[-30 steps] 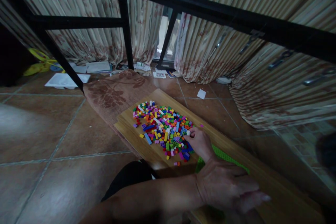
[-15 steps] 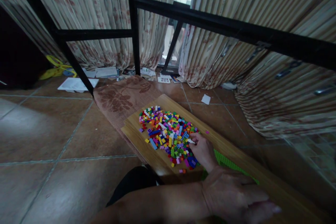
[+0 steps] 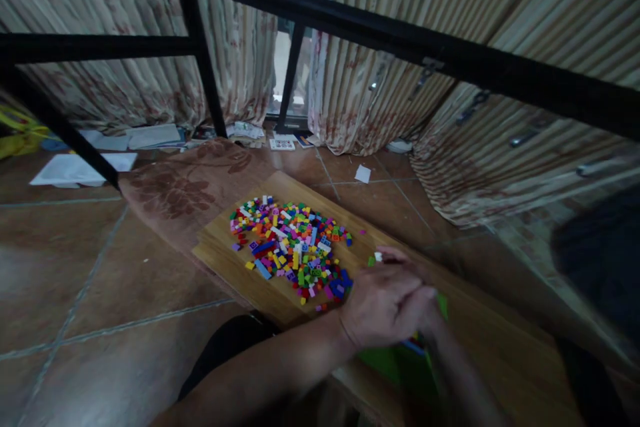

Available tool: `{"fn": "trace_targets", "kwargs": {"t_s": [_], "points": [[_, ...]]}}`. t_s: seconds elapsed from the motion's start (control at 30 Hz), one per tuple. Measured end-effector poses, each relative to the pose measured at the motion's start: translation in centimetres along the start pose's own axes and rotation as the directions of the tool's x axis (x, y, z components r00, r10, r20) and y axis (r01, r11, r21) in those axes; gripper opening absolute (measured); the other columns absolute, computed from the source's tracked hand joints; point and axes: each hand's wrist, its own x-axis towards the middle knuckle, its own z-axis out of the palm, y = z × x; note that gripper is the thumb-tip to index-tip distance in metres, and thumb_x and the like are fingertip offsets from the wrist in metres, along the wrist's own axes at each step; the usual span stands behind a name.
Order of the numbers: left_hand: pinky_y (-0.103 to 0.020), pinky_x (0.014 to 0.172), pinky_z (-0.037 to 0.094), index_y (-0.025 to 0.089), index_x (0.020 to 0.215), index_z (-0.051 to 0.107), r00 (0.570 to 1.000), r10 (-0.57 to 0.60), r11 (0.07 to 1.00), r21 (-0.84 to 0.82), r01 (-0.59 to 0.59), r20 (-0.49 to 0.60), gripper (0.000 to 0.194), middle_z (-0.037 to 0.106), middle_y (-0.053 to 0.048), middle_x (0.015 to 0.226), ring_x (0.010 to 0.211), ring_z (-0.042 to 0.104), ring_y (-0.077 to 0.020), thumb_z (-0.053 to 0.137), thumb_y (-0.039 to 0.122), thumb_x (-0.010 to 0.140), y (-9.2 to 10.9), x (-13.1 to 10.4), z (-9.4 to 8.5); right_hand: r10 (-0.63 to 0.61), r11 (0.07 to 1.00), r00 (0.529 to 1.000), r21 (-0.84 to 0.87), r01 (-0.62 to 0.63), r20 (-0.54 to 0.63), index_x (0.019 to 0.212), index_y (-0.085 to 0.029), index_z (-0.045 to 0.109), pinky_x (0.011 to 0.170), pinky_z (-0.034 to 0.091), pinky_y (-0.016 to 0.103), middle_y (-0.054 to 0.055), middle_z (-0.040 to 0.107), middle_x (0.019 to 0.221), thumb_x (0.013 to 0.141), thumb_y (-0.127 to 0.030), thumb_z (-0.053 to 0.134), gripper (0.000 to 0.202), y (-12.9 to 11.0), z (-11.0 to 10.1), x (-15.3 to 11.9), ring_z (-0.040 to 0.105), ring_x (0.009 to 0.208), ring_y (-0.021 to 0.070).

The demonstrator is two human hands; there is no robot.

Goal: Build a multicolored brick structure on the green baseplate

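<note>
Low wooden tabletop, one corner pointing at the window, another pointing left over a brown floral mat. Loose brick pile, many colours, spread across the end between those two corners, reaching close to the near long edge. Light blue long brick on the pile's near side. Dark blue bricks at the end of the pile nearest the hands. Single pink brick apart, near the far long edge.

Left hand: back uppermost, fingers bent, crossing over the right; palm hidden, cannot tell if it grips anything. Right hand: mostly covered by the left. White brick at its fingertips, green brick just beside; pinched or merely touched, cannot tell.

Green baseplate below both hands, reaching the near long edge. Some coloured bricks show on it under the wrists, partly hidden.

Beyond: white tray and white paper square on floor tiles, striped curtains behind a black frame.
</note>
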Motion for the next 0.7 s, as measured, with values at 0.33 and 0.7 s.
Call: {"fn": "trace_targets", "kwargs": {"t_s": [0.33,0.7], "points": [[-0.021,0.059,0.041,0.016,0.083,0.064,0.865,-0.494,0.85,-0.163,0.502,0.087,0.02,0.061,0.002,0.069,0.063,0.055,-0.0111,0.05,0.029,0.09,-3.9,1.2,2.0,0.399,0.844,0.899,0.455,-0.283,-0.18,0.093,-0.02,0.071,0.059,0.051,0.029,0.005,0.071,0.081,0.062,-0.05,0.081,0.044,6.4,-9.3,-7.1,0.063,0.071,0.0185],[-0.03,0.077,0.051,0.016,0.098,0.068,0.843,-0.458,0.889,0.117,0.443,0.281,0.02,0.072,-0.006,0.097,0.083,0.066,-0.0174,0.052,0.021,0.087,-4.2,1.0,4.5,0.413,0.72,0.909,0.633,-0.284,-0.062,0.097,-0.022,0.071,0.062,0.051,0.028,0.004,0.073,0.083,0.062,-0.043,0.082,0.042,8.0,-8.4,-7.8,0.064,0.074,0.0176]]}}
